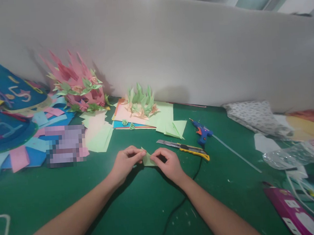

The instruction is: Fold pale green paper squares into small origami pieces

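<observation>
A small piece of light green paper (149, 161) is held between both hands just above the green table (120, 212). My left hand (126, 162) pinches its upper left part between thumb and fingers. On the other side, my right hand (169, 163) pinches the right edge. Fingertips hide some of the paper, and its folds are hard to make out. To the right of my right hand lies a yellow utility knife (193, 151) with its blade out. Behind the knife rests a blue glue gun (202, 131) with a glue stick (236, 153) in its rear.
Green and pink paper crowns (141, 100) (76, 80) stand along the white wall (185, 52). Paper sheets (101, 135) lie before them. Blue cone hats (17, 90) crowd the left. At right are a plastic bottle (289, 157), a purple power strip (291, 205) and a black cord (175, 208).
</observation>
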Demonstrator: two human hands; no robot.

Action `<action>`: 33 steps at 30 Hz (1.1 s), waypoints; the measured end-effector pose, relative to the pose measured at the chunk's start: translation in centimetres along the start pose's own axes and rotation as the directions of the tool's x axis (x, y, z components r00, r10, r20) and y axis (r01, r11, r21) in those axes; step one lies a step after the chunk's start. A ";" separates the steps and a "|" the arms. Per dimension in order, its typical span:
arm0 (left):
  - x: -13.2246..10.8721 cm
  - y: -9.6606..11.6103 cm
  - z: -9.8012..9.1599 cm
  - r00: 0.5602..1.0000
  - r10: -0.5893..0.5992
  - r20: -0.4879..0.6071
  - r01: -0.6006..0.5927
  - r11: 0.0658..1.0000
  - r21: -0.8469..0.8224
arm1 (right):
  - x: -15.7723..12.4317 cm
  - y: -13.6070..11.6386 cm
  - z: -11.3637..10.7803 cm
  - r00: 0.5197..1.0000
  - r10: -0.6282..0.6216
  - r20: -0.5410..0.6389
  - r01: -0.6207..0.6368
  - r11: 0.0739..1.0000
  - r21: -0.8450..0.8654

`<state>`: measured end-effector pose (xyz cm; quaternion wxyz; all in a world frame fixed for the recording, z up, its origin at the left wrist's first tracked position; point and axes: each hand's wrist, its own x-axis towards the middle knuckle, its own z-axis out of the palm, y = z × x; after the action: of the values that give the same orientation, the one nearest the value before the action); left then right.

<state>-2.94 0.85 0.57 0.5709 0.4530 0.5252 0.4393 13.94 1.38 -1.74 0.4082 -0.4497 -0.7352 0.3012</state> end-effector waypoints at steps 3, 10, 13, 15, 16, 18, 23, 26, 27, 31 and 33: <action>-0.1 0.2 0.1 0.999 -0.036 0.009 0.037 0.997 -0.068 | 0.0 -0.1 0.0 1.000 0.005 0.002 -0.005 1.000 0.005; 0.3 -0.4 -0.2 0.998 -0.058 0.003 0.058 0.992 -0.113 | 0.0 -0.3 0.0 1.000 0.016 0.016 -0.016 1.000 0.008; 0.5 -0.8 -0.4 0.997 -0.068 0.022 0.071 0.988 -0.138 | 0.0 -0.2 -0.1 1.000 0.017 0.004 -0.017 1.000 0.012; 0.5 -0.9 -0.5 0.997 -0.064 0.042 0.070 0.986 -0.154 | 0.0 -0.2 -0.1 1.000 0.018 -0.006 -0.018 1.000 0.011; 0.5 -0.9 -0.5 0.997 -0.060 0.050 0.067 0.985 -0.159 | 0.0 -0.2 -0.1 1.000 0.019 -0.004 -0.019 1.000 0.010; 0.5 -0.8 -0.5 0.998 -0.051 0.046 0.058 0.985 -0.164 | 0.0 -0.3 -0.1 1.000 0.018 0.015 -0.018 1.000 0.010; 0.5 -0.7 -0.5 0.999 -0.044 0.016 0.046 0.978 -0.206 | 0.0 -0.5 -0.1 0.998 0.007 0.060 -0.008 1.000 0.010; 0.5 -0.8 -0.5 0.997 -0.063 0.045 0.071 0.971 -0.227 | -0.1 -0.5 0.0 0.997 -0.003 0.083 0.001 1.000 0.030; 0.5 -0.8 -0.5 0.996 -0.069 0.050 0.079 0.970 -0.231 | -0.1 -0.4 0.0 0.996 -0.008 0.090 0.005 0.999 0.036; 0.5 -0.8 -0.6 0.995 -0.079 0.059 0.091 0.966 -0.241 | -0.2 -0.4 0.0 0.994 -0.019 0.111 0.013 0.998 0.058; 0.4 -0.8 -0.5 0.995 -0.070 0.068 0.085 0.966 -0.245 | -0.1 -0.5 0.0 0.992 -0.032 0.126 0.023 0.997 0.071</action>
<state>-3.43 1.12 -0.29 0.6548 0.3700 0.4669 0.4652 13.75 1.04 -1.41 0.3799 -0.4051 -0.7549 0.3489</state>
